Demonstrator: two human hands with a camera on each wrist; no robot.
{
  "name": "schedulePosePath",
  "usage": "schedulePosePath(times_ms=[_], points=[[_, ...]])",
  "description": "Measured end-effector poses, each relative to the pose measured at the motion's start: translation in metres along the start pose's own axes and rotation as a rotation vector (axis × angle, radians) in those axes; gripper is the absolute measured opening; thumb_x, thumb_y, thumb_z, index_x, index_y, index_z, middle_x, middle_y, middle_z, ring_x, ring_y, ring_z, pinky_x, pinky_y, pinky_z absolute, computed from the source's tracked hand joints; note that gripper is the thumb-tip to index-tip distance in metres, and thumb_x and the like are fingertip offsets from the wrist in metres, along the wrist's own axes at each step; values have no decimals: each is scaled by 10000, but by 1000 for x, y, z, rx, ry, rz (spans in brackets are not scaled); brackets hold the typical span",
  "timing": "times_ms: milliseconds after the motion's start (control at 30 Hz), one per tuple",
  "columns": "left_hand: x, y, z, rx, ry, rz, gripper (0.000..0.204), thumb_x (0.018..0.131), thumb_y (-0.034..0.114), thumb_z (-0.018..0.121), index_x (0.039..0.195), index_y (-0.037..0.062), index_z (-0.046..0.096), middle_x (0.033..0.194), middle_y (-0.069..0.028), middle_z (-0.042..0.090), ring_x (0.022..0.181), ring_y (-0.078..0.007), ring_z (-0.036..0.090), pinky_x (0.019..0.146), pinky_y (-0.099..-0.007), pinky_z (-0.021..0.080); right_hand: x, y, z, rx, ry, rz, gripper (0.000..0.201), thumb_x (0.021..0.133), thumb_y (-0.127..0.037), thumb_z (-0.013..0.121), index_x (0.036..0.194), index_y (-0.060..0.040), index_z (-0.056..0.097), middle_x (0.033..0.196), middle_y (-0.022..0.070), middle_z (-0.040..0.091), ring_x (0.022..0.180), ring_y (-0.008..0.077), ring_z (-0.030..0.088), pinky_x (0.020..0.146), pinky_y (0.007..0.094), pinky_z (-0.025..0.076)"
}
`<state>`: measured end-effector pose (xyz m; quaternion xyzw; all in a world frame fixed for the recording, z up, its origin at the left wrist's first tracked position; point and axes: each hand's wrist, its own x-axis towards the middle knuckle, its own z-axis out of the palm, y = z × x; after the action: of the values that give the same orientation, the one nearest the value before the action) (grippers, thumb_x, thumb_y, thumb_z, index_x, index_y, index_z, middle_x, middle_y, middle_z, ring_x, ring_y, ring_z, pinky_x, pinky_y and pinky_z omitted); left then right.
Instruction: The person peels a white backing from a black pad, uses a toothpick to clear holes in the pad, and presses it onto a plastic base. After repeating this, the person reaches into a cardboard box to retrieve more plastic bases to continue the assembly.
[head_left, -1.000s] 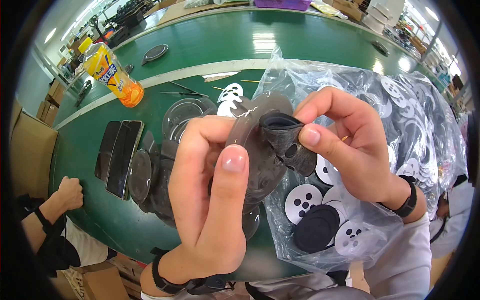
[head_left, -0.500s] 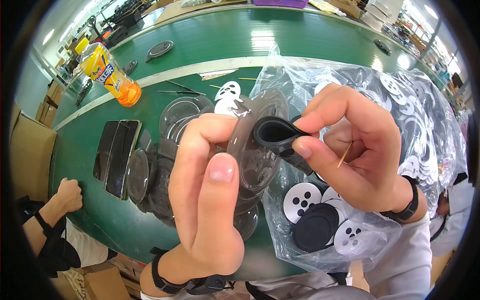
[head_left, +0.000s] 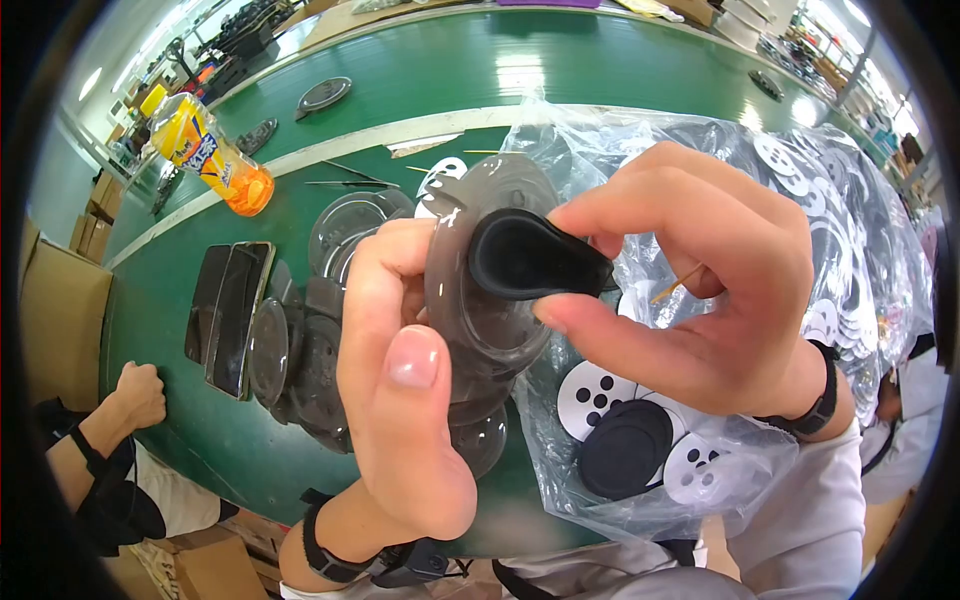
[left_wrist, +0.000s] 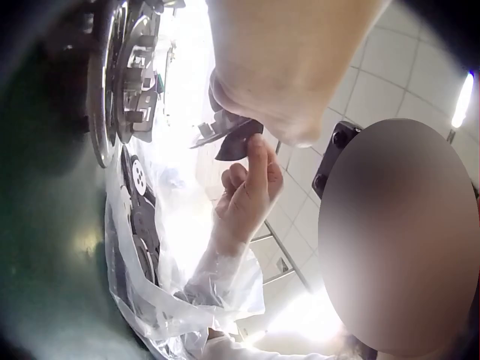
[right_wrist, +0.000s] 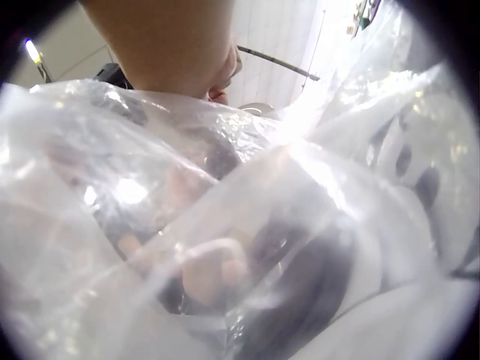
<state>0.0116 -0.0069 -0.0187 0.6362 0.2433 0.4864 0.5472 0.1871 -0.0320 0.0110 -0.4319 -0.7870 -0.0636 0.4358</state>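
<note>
Round translucent grey plastic disc [head_left: 487, 275] gripped upright by left hand [head_left: 400, 400], raised above green table [head_left: 420, 80]. Folded black rubbery pad [head_left: 530, 258] pinched against disc face by right hand [head_left: 690, 290]. Clear plastic bag of black-and-white discs [head_left: 820, 230] noted behind.

An orange drink bottle [head_left: 208, 152] is lying tilted on the green bench [head_left: 420, 75] at the far left. Near it, two dark flat panels [head_left: 225, 315] are resting side by side, with a pile of clear plastic discs [head_left: 310, 350] lying just beside them. A clear plastic bag [head_left: 800, 200] is sitting on the right, holding white round stickers with black dots [head_left: 592, 395] and a black round pad [head_left: 626, 448]. Thin sticks [head_left: 350, 180] are lying near the white stripe.
</note>
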Motion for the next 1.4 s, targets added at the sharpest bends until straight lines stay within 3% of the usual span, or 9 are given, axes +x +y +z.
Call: schedulePosePath(times_ms=[367,600,733,833,900,1033,1267,1333,1400], points=[[2,-1,-4,19,15,23,582,842,410,383,1170,-71,378,1121,-160,501,1052,-202,487,914,-315,368,2,-4,-5,-63,-12,-19,357,533,-122,780,850,-34,641,640,27,557,478,63,412,397,200,228],[1,-5,0,98,18,90,374,848,138,443,1157,-65,395,1083,-133,524,1007,-160,502,894,-282,373,0,0,-5,-122,-26,-70,518,497,-273,841,883,-10,616,689,66,572,558,126,525,419,205,312],[2,-8,-1,-2,11,97,335,838,9,436,1164,-53,397,1089,-124,527,1009,-152,505,892,-273,379,4,0,-5,-148,-13,-83,536,494,-289,843,886,-7,611,699,68,575,556,124,514,432,204,317],[3,-1,-1,-11,-20,12,344,840,21,431,1174,-56,392,1094,-130,528,1015,-160,507,893,-287,386,13,-5,-6,33,61,-193,547,480,-306,845,881,-13,616,696,45,572,512,101,451,427,203,281],[4,1,-3,-12,-21,-26,356,839,28,433,1181,-58,388,1097,-133,527,1019,-168,509,899,-295,388,5,3,-8,-89,-34,-34,433,536,-230,820,856,-15,624,672,24,560,472,80,369,418,208,227],[6,2,-3,-127,-28,-119,391,833,56,443,1200,-64,380,1103,-143,528,1023,-188,517,916,-317,392,6,11,-7,-39,-37,-6,209,617,-37,703,810,-6,627,629,20,537,445,66,325,416,216,195],[6,0,-2,-360,24,-183,406,827,77,496,1192,-64,390,1101,-140,534,994,-184,539,886,-314,422,2,5,-5,-27,-28,-20,168,625,-34,693,778,-11,630,630,16,539,429,80,350,401,219,196],[9,-1,1,-186,70,-88,176,819,7,560,970,-8,471,921,-56,575,831,-71,530,736,-207,430,-2,4,-7,-362,-63,-198,169,631,-89,709,765,-21,632,623,15,536,432,84,350,399,228,206],[10,0,-7,-174,50,-137,196,798,3,601,948,0,475,885,-47,578,802,-57,528,699,-184,422,2,11,-7,-384,-40,-252,217,638,-156,723,788,-26,633,624,11,533,430,85,352,407,214,217]])
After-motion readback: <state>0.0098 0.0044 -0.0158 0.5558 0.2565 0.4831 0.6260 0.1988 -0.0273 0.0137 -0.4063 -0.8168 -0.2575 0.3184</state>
